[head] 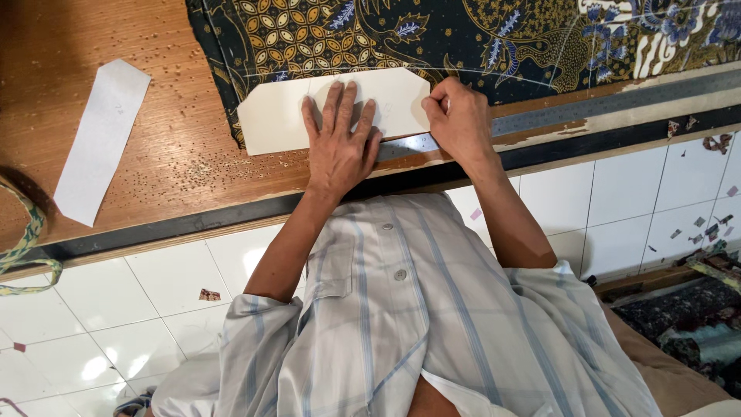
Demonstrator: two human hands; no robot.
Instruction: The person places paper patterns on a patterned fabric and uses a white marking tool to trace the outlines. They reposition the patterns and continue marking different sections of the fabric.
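Your left hand point(340, 147) lies flat and fully open, palm down, fingers spread over the cream card template point(285, 116). It presses the card onto the dark batik cloth point(494, 38); it grips nothing. Your right hand point(457, 116) is curled into a loose fist at the template's right, angled end, with the fingertips tucked under. Something small may be pinched there, but the knuckles hide it, so you cannot tell what, if anything, it has hold of.

The template sits at the near edge of the cloth, its lower long side running along a grey metal ruler point(587, 108). The ruler passes under both hands, and its left end is hidden beneath your left palm. The cloth runs off the top and right of the view, so its full extent is cut off.

The wooden bench point(170, 147) is brown, pitted with many small holes, with a dark strip along its front edge and chipped paint to the right. A white paper strip point(100, 139) lies well to the left, apart from the cloth. A patterned fabric band point(27, 247) hangs at the left margin. Below, the floor point(100, 324) is white tile with small cloth scraps.
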